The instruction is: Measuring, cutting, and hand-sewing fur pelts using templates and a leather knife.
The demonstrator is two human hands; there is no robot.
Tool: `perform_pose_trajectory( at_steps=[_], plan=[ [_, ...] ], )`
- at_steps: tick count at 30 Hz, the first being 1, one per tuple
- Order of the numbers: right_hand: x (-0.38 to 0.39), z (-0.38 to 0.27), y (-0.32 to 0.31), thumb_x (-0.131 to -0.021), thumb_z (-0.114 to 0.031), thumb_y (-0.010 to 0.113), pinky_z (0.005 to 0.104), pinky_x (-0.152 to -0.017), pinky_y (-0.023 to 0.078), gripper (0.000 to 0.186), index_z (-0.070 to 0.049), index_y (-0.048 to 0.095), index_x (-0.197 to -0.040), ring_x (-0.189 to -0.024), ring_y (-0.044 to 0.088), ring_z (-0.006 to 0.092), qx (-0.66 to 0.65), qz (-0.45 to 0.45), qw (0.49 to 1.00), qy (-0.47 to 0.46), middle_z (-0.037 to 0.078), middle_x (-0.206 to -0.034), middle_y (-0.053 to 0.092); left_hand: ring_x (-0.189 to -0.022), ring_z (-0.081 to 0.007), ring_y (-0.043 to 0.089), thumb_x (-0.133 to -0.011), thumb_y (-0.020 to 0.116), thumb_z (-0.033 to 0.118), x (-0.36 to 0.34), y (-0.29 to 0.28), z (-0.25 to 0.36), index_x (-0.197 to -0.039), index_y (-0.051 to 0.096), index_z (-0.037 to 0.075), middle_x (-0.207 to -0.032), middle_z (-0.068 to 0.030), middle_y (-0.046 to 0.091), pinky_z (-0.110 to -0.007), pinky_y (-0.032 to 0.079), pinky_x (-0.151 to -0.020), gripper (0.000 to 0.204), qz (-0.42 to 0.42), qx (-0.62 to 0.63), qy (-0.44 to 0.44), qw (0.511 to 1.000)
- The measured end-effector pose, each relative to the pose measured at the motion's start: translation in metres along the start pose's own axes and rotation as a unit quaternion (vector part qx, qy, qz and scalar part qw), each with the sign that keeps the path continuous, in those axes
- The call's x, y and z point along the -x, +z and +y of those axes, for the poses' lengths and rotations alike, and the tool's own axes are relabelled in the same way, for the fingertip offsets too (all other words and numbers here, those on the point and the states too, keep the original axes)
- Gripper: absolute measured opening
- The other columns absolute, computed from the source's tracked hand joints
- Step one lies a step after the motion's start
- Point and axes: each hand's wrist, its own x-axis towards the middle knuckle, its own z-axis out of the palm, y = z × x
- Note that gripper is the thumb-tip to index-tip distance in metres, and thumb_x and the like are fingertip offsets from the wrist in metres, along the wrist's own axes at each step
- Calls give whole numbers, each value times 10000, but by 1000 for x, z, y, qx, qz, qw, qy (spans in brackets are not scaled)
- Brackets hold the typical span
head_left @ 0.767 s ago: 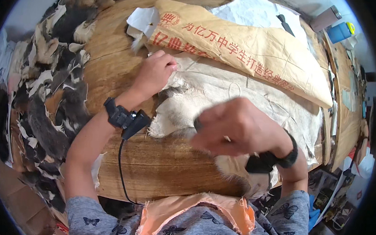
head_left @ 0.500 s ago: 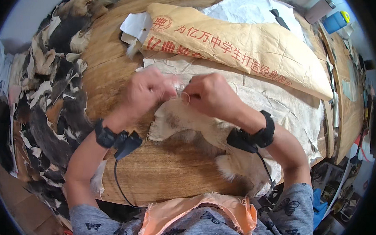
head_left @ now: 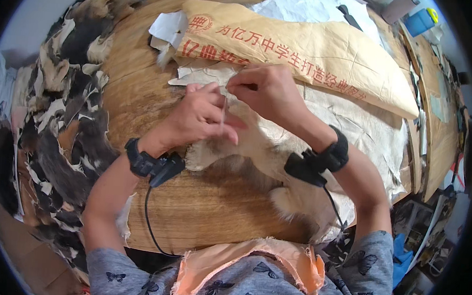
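Note:
My right hand (head_left: 266, 85) is pinched at the fingertips above the pale hide. A thin, pale thread (head_left: 224, 108) hangs from that pinch and runs down in front of my left hand (head_left: 203, 114). My left hand's fingers are apart, with the thumb stretched out; whether the thread touches them I cannot tell. Under both hands lies the fur hide (head_left: 323, 117), skin side mostly up, with a furry edge (head_left: 286, 203) toward me. If a needle is in the right fingertips, it is too small to see.
A tan paper pattern (head_left: 305, 49) with red print lies across the hide's far part, white paper behind it. Dark and white fur scraps (head_left: 71, 139) pile up at the left of the wooden table (head_left: 206, 210). A blue cup (head_left: 421, 22) stands at the far right.
My right hand has risen away from the left, stretching the thread between them. My left hand has turned and spread its fingers.

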Motion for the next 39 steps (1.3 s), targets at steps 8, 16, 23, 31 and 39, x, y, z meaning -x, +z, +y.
perform_pose_trajectory(
  at_steps=[8,16,23,31,39],
  plan=[
    [21,7,6,-683,-68,546,398,-559,476,81,-19,581,-629,-601,573,322,100,-102,987,-67,125,-680,562,-671,-126,472,-773,664,151,9,8,-25,-967,677,49,-724,-26,523,-255,392,-616,220,93,26,-397,913],
    [38,-22,-52,-682,-31,624,337,-501,445,41,-44,647,-713,-544,559,234,43,-131,989,-44,83,-640,562,-752,-248,556,-816,572,130,6,23,-33,-846,602,16,-785,-89,569,-296,418,-653,122,98,-114,-285,947],
    [66,-34,-98,-730,-16,660,238,-556,434,77,-34,668,-805,-607,559,133,-87,-125,986,62,46,-662,597,-720,-232,571,-817,570,109,0,6,-36,-856,617,40,-830,-75,591,-292,425,-619,92,134,-92,-295,942],
    [84,-19,-102,-747,-46,641,260,-601,465,65,-13,662,-798,-651,598,160,-40,-35,979,199,85,-718,634,-574,-46,507,-778,663,126,-17,16,-30,-781,672,0,-645,9,597,-201,398,-514,127,17,313,-408,857],
    [115,-41,-131,-715,-41,634,287,-581,468,59,-27,663,-765,-635,604,203,-48,7,989,139,94,-702,630,-474,-28,392,-818,594,166,-27,27,-31,-711,618,35,-552,51,486,-194,292,-430,170,24,300,-415,858]
  ],
)
